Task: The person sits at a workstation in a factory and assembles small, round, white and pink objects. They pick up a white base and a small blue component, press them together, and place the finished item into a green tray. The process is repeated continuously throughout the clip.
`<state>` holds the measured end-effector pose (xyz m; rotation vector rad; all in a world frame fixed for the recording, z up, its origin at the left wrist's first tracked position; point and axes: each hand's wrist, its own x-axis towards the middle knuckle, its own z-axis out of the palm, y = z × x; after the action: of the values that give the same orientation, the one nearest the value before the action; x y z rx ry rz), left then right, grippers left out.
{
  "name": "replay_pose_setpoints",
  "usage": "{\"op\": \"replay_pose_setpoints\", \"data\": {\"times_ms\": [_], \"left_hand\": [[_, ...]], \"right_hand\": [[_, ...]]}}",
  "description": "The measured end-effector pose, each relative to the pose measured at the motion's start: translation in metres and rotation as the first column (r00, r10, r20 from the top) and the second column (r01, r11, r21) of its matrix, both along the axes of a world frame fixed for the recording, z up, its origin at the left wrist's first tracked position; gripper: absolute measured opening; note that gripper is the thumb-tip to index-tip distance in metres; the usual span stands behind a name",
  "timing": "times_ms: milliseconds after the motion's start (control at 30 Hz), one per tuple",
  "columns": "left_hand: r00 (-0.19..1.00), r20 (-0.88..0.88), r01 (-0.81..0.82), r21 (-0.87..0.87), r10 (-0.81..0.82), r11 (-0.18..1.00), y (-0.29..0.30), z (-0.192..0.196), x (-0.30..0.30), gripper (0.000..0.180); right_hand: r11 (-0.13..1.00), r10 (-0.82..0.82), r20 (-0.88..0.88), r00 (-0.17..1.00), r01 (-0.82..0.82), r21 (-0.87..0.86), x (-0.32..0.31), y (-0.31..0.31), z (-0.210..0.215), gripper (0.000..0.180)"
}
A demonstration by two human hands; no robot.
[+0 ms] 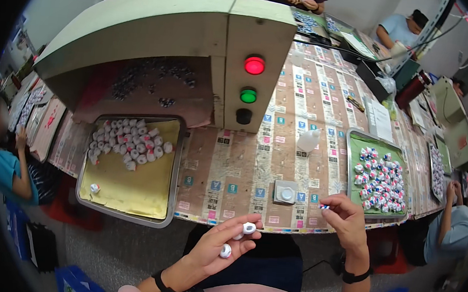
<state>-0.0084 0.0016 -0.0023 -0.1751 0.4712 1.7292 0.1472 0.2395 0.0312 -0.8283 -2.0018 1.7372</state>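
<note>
Cream metal covers the big machine housing (155,28) at the far side of the table (303,113), and it hangs over the back of the left tray. On its front panel there are three round buttons in a column: one red (254,65), one green (248,95), one black (243,115). The table is covered with printed paper sheets. Two trays lie on it. The left tray (130,187) has a yellow bottom and holds a heap of white dice (128,142) at its far end, too many to count exactly, and one single die (95,188) apart near the left wall. The right tray (363,163) has a green bottom and holds a heap of dice with red and blue marks (378,183). Between the trays stand one small white bottle (308,140) and one square pad with a round white disc (286,193), just beside the near edge of the table.

The left hand (223,242) is below the table edge, palm up, forearm coming from the lower edge. It is loosely cupped and holds two white dice: one (249,228) between thumb and fingertips, one (226,251) lying in the palm. The right hand (347,220) is raised over the table edge, near the green tray, and it pinches one small marked die (324,207) between thumb and forefinger. Both wrists wear a black band.

Other people sit at the left, the right and the far side.
</note>
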Motion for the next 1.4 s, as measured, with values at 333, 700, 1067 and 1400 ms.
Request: {"op": "replay_pose_setpoints", "data": {"times_ms": [333,700,1067,1400], "left_hand": [[0.996,-0.079,-0.049,-0.045,0.045,0.998,-0.006,-0.001,0.001,0.028],[0.996,-0.081,-0.043,-0.043,0.04,0.998,-0.011,-0.002,0.001,0.029],[0.998,-0.065,-0.017,-0.059,0.013,0.998,-0.005,-0.003,0.003,0.035],[0.978,-0.206,-0.004,-0.106,-0.018,0.994,0.004,-0.004,0.008,0.035]], "right_hand": [[0.986,0.132,0.013,0.991,-0.13,-0.102,-0.039,-0.016,0.0,0.018],[0.767,0.135,0.202,0.97,-0.231,0.599,-0.068,-0.024,0.001,0.013],[0.705,0.111,0.182,0.977,-0.206,0.678,-0.066,-0.025,-0.003,0.013],[0.966,0.246,-0.025,0.969,-0.242,0.093,-0.035,-0.064,0.016,0.017]]}}
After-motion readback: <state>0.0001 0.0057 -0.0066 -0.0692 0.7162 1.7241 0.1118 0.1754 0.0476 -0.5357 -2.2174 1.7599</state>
